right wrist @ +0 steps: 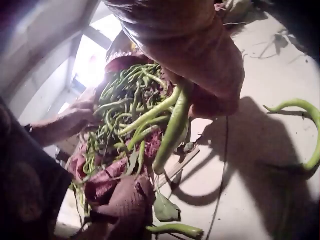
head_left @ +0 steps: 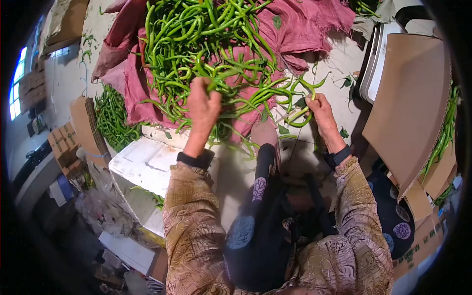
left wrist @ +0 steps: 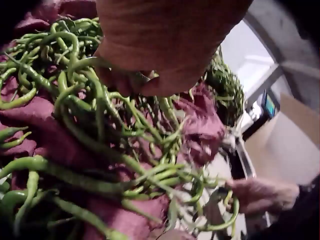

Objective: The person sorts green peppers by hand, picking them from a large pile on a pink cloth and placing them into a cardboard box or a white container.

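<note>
Long green peppers [head_left: 182, 44] lie heaped on a pink woven sack [head_left: 314, 24]. At the pile's near edge, the left hand [head_left: 204, 110] has its fingers curled round a green pepper, blurred in the head view; in the left wrist view the hand [left wrist: 165, 45] hides most of its own grip. To the right, beside the sack and above the pale floor, the right hand [head_left: 324, 118] pinches green peppers between thumb and fingers. Two of these peppers [right wrist: 172, 130] hang from the right hand [right wrist: 200, 65] in the right wrist view.
A white foam box [head_left: 142, 164] stands at left, near more peppers [head_left: 113, 118] and cardboard [head_left: 88, 128]. At right are stacked white trays [head_left: 376, 64] and a large cardboard sheet [head_left: 408, 98]. Loose leaves [head_left: 344, 132] and a curved pepper [right wrist: 310, 110] lie on the floor. A shoe [head_left: 265, 132] touches the sack's edge.
</note>
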A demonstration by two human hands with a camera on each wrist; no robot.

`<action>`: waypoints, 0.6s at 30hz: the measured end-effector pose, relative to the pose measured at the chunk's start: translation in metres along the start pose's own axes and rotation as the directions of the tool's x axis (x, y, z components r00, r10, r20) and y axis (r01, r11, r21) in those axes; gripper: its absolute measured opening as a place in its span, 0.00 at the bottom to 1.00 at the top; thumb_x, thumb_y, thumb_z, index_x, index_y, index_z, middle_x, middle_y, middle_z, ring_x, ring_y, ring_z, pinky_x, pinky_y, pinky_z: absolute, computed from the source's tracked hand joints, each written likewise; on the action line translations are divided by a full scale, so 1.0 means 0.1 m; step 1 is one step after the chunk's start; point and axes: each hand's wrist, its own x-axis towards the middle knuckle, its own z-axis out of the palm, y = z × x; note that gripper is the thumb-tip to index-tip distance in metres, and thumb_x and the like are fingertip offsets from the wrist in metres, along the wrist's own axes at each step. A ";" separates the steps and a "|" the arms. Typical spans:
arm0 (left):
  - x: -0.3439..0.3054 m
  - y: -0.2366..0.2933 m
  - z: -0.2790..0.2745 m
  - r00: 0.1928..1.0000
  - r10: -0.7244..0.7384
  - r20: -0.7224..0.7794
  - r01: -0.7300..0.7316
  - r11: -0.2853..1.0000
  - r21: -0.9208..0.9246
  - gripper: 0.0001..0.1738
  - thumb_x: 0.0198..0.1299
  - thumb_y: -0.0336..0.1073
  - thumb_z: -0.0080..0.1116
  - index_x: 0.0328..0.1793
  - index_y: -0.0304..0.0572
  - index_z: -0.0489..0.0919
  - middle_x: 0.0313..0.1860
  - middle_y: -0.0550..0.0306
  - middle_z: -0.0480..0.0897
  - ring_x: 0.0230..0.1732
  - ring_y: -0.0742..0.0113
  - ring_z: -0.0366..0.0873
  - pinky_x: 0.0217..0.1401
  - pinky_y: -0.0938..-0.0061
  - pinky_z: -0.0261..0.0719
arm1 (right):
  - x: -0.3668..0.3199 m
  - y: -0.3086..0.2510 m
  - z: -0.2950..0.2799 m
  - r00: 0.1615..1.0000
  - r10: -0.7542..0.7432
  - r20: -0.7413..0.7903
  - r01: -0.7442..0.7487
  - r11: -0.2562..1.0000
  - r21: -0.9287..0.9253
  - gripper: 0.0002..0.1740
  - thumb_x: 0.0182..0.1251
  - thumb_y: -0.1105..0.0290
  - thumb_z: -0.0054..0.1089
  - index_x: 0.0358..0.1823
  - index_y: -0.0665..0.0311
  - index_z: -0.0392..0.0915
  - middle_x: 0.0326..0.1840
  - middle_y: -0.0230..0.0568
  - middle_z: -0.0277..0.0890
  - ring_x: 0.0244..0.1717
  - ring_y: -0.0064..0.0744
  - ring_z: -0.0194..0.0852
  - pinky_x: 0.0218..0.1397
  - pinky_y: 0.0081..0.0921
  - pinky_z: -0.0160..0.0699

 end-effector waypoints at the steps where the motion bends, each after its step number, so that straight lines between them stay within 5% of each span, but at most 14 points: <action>1: 0.01 -0.05 -0.10 0.999 -0.014 -0.039 0.011 0.998 -0.067 0.14 0.50 0.27 0.55 0.46 0.38 0.74 0.35 0.44 0.76 0.35 0.44 0.75 0.40 0.58 0.74 | -0.01 0.01 -0.02 1.000 0.002 -0.001 -0.002 1.000 0.003 0.10 0.67 0.70 0.57 0.46 0.66 0.71 0.32 0.30 0.72 0.29 0.18 0.66 0.34 0.18 0.68; 3: -0.10 -0.20 -0.21 0.999 0.020 0.026 -0.021 0.999 0.032 0.19 0.50 0.27 0.56 0.51 0.38 0.74 0.41 0.44 0.77 0.42 0.46 0.76 0.46 0.61 0.75 | 0.00 0.04 -0.01 0.995 0.065 -0.081 -0.078 0.984 -0.162 0.17 0.62 0.70 0.59 0.51 0.69 0.71 0.29 0.33 0.72 0.28 0.21 0.69 0.33 0.19 0.70; 4: -0.17 -0.18 -0.24 0.989 0.120 0.088 -0.136 0.970 0.203 0.22 0.48 0.27 0.57 0.53 0.38 0.74 0.45 0.46 0.76 0.46 0.48 0.75 0.49 0.62 0.75 | 0.00 0.03 0.00 0.991 0.071 -0.116 -0.100 0.959 -0.266 0.20 0.61 0.73 0.54 0.55 0.69 0.70 0.32 0.41 0.73 0.34 0.34 0.74 0.39 0.29 0.74; 5: -0.22 -0.17 -0.23 0.965 0.203 0.168 -0.252 0.900 0.356 0.24 0.46 0.26 0.57 0.54 0.38 0.75 0.48 0.47 0.76 0.49 0.50 0.74 0.52 0.63 0.75 | -0.01 0.04 0.02 0.991 0.073 -0.115 -0.102 0.959 -0.266 0.20 0.61 0.73 0.54 0.55 0.69 0.70 0.32 0.41 0.73 0.34 0.34 0.74 0.39 0.29 0.74; 7: -0.27 -0.21 -0.10 0.932 0.223 0.286 -0.324 0.865 0.383 0.29 0.43 0.27 0.60 0.57 0.40 0.74 0.54 0.49 0.73 0.56 0.49 0.69 0.56 0.62 0.73 | -0.05 -0.01 0.05 0.927 -0.341 -0.155 0.119 0.659 -0.742 0.23 0.57 0.74 0.52 0.57 0.67 0.70 0.40 0.51 0.73 0.43 0.51 0.74 0.49 0.39 0.73; 8: -0.30 -0.30 0.01 0.900 0.271 0.341 -0.407 0.805 0.432 0.30 0.43 0.26 0.59 0.58 0.41 0.73 0.55 0.49 0.73 0.56 0.49 0.69 0.57 0.62 0.72 | -0.13 -0.24 0.09 0.950 -0.260 -0.173 0.055 0.684 -0.727 0.25 0.55 0.76 0.50 0.59 0.66 0.69 0.46 0.57 0.70 0.50 0.60 0.69 0.56 0.45 0.68; 9: -0.33 -0.40 0.11 0.862 0.314 0.399 -0.487 0.733 0.475 0.30 0.43 0.25 0.59 0.59 0.42 0.73 0.55 0.49 0.73 0.56 0.50 0.69 0.57 0.62 0.72 | -0.16 -0.30 0.07 0.950 -0.258 -0.175 0.050 0.681 -0.731 0.25 0.55 0.76 0.50 0.59 0.66 0.69 0.46 0.57 0.70 0.50 0.60 0.69 0.56 0.45 0.68; 11: -0.27 -0.40 0.20 0.869 0.337 0.363 -0.487 0.716 0.500 0.27 0.45 0.26 0.58 0.57 0.43 0.74 0.52 0.50 0.73 0.55 0.52 0.69 0.53 0.63 0.72 | -0.18 -0.40 0.02 0.849 -0.521 -0.085 0.257 0.549 -0.795 0.26 0.56 0.77 0.50 0.59 0.67 0.69 0.46 0.58 0.70 0.50 0.60 0.70 0.55 0.45 0.69; 14: -0.16 -0.27 0.25 0.854 0.185 0.486 -0.486 0.616 0.620 0.15 0.47 0.31 0.57 0.44 0.46 0.76 0.44 0.54 0.72 0.52 0.54 0.68 0.47 0.61 0.68 | -0.18 -0.43 -0.12 0.858 -0.509 -0.071 0.240 0.519 -0.820 0.25 0.56 0.77 0.51 0.59 0.67 0.69 0.46 0.59 0.70 0.49 0.60 0.70 0.54 0.46 0.69; 16: -0.10 -0.26 0.20 0.816 0.284 0.503 -0.556 0.620 0.553 0.14 0.47 0.31 0.56 0.43 0.45 0.75 0.44 0.54 0.73 0.52 0.54 0.68 0.47 0.59 0.68 | -0.15 -0.46 -0.23 0.833 -0.553 -0.001 0.269 0.406 -0.873 0.21 0.59 0.72 0.53 0.55 0.68 0.71 0.40 0.55 0.74 0.41 0.53 0.76 0.47 0.41 0.74; 17: -0.06 -0.26 0.17 0.772 0.381 0.509 -0.623 0.614 0.484 0.13 0.47 0.30 0.56 0.42 0.45 0.74 0.44 0.54 0.73 0.53 0.53 0.67 0.48 0.57 0.67 | -0.15 -0.52 -0.27 0.833 -0.553 -0.005 0.264 0.405 -0.876 0.21 0.59 0.72 0.53 0.55 0.68 0.71 0.40 0.55 0.74 0.41 0.53 0.76 0.47 0.41 0.74; 18: -0.09 -0.23 0.12 0.747 0.295 0.596 -0.620 0.635 0.462 0.15 0.45 0.31 0.60 0.41 0.44 0.73 0.42 0.51 0.74 0.51 0.50 0.69 0.50 0.56 0.67 | -0.17 -0.63 -0.35 0.956 -0.286 -0.071 0.139 0.649 -0.748 0.18 0.60 0.69 0.54 0.51 0.69 0.73 0.35 0.52 0.76 0.36 0.47 0.78 0.42 0.38 0.75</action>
